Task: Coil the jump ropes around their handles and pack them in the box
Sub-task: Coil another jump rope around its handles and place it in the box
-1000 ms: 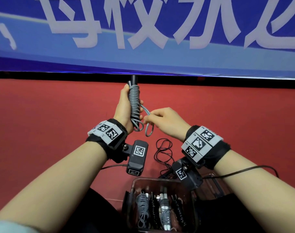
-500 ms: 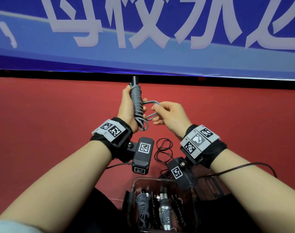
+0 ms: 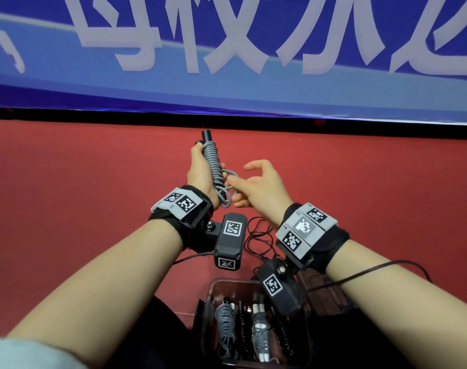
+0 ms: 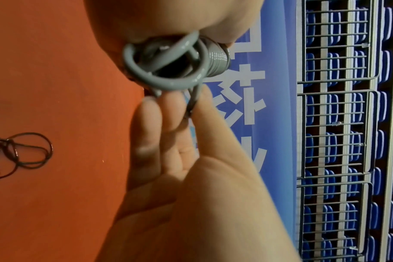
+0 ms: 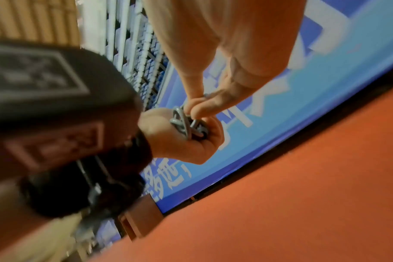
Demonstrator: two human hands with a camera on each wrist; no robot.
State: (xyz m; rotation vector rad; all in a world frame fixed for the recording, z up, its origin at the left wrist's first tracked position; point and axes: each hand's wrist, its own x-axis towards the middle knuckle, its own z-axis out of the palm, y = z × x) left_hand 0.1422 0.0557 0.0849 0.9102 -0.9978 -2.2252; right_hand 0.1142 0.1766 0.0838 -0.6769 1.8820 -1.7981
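Note:
My left hand [image 3: 199, 169] grips a grey jump rope [image 3: 213, 163] coiled tightly round its dark handles, held upright above the red floor. At the coil's lower end a few loose loops [image 4: 166, 74] hang out. My right hand [image 3: 253, 189] pinches the rope's loose end [image 4: 194, 99] between thumb and fingers just under the coil; its other fingers are spread. The wrist views show the same pinch [image 5: 192, 110] against the left palm [image 5: 186, 143]. A clear plastic box [image 3: 210, 287] sits below my wrists, holding several coiled ropes [image 3: 224, 323], grey and black.
A thin black rope [image 3: 256, 235] lies loose on the red floor [image 3: 94, 195] between my wrists, also in the left wrist view [image 4: 25, 156]. A blue banner [image 3: 253, 97] with white characters stands along the floor's far edge. Dark trousers flank the box.
My right hand brought the loose grey loop from the coil's right side down to its lower end and spread its free fingers. Both hands sank slightly nearer to me.

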